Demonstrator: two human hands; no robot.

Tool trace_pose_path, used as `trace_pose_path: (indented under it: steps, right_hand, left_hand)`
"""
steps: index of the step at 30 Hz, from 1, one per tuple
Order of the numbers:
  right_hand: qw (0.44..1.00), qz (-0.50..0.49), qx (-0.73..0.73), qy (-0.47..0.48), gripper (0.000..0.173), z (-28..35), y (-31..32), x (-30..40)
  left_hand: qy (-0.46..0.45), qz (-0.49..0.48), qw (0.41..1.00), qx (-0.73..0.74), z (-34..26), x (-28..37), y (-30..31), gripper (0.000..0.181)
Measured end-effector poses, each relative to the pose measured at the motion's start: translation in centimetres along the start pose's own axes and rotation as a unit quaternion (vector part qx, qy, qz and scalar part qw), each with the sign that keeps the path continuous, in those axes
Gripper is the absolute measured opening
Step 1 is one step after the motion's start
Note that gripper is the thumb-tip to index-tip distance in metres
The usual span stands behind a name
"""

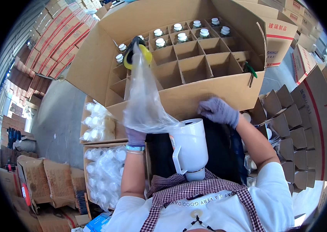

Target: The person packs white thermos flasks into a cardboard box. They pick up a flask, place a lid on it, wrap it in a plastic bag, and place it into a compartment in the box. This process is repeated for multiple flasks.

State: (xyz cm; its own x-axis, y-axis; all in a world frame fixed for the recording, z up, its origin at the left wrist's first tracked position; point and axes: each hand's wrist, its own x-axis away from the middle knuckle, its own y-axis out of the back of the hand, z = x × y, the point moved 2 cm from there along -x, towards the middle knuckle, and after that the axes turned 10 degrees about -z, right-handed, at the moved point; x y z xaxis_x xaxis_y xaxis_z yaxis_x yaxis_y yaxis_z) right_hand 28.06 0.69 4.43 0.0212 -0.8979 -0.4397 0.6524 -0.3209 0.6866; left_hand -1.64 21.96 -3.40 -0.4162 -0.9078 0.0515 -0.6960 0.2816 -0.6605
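Observation:
Both of my hands wear thin light purple gloves. Clear plastic film [147, 101] stretches from a black and yellow tool [138, 53], perhaps a tape dispenser, down to the rim of a white handled tumbler [193, 145] at my chest. My left hand [136, 136] is mostly hidden behind the film's lower left part, so its grip does not show. Bent fingers mark my right hand [218, 111], right of the tumbler's top, by the near wall of a large open cardboard box [209, 95]. White-capped glass bottles [182, 37] stand in several of the box's divided compartments.
Bagged white-capped bottles [105, 171] fill a carton at left, with more bagged bottles [96, 121] above. Cardboard dividers [288, 139] stand in a box at right. A green pen-like object [251, 70] sits at the large box's right corner. Stacked cartons [62, 37] rise at the far left.

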Motion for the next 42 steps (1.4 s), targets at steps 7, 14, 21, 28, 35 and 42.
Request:
trace_pose_path:
  steps: [7, 14, 21, 28, 35, 42]
  right_hand:
    - [0.965, -0.242, -0.098, -0.009, 0.031, 7.8, -1.0, -0.8]
    - [0.973, -0.231, 0.009, -0.006, 0.014, 2.4, -1.3, -1.8]
    - [0.971, -0.238, -0.008, -0.037, 0.012, 2.0, -3.7, 7.1]
    - [0.995, -0.04, -0.038, 0.086, 0.022, 9.7, -4.0, 14.4]
    - [0.998, 0.054, 0.005, 0.005, 0.041, 12.5, -5.3, 18.3]
    - [0.874, -0.311, -0.313, -0.204, 0.098, 16.6, -3.9, 19.0]
  left_hand:
    - [-0.041, 0.036, 0.983, 0.177, 3.3, 2.2, -4.7, 0.052]
    - [-0.129, 0.119, 0.981, -0.086, 2.1, 1.0, -4.6, 0.047]
    - [-0.233, 0.089, 0.816, -0.522, 1.2, 10.3, -6.4, 0.036]
    - [-0.504, 0.286, 0.662, -0.475, -1.7, 19.6, -7.0, 0.03]
    - [-0.137, 0.437, 0.724, -0.516, 0.1, 22.4, -6.2, 0.027]
    - [0.06, 0.266, 0.889, -0.369, 0.2, 22.6, -17.4, 0.03]
